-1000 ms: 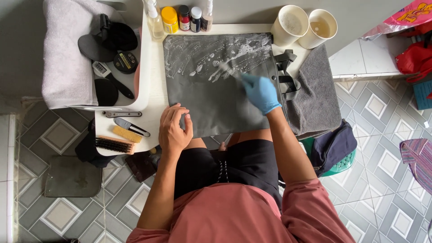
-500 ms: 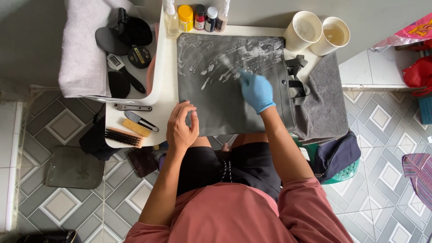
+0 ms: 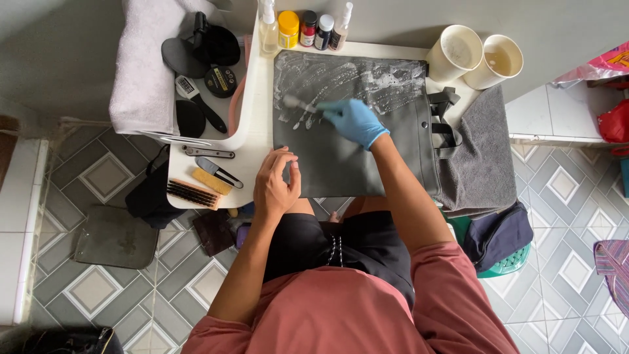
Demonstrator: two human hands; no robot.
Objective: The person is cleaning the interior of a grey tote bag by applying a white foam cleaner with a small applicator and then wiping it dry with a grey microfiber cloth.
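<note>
Grey bag (image 3: 367,164) lies flat on the white table (image 3: 259,147), centre of frame, its upper half streaked with white foam. My right hand (image 3: 357,121), in a blue glove, is clamped round a small brush (image 3: 298,105) whose head rests on the foamed patch at the bag's upper left. My left hand (image 3: 276,183) is bare, fingers loosely together, pressing on the bag's lower left corner and overlapping the table edge.

Edges: bag's left edge runs close to the table's left strip, with little bare white between it and the tray (image 3: 190,72) of tools at upper left. Its straps (image 3: 445,121) hang over the right edge onto a grey towel (image 3: 478,157). Bottom edge of the bag reaches past the table lip, above my lap. Along the top, four bottles (image 3: 304,29) stand just beyond the bag, and two cups (image 3: 475,56) sit at upper right, touching each other. Open room lies mostly over the bag's dry lower right; to the lower left, a comb (image 3: 192,193) and other small tools crowd the table corner.

Versus half a second ago: right hand has swept from the bag's right-centre to its upper left, brush going with it. Left hand sits in much the same corner.
</note>
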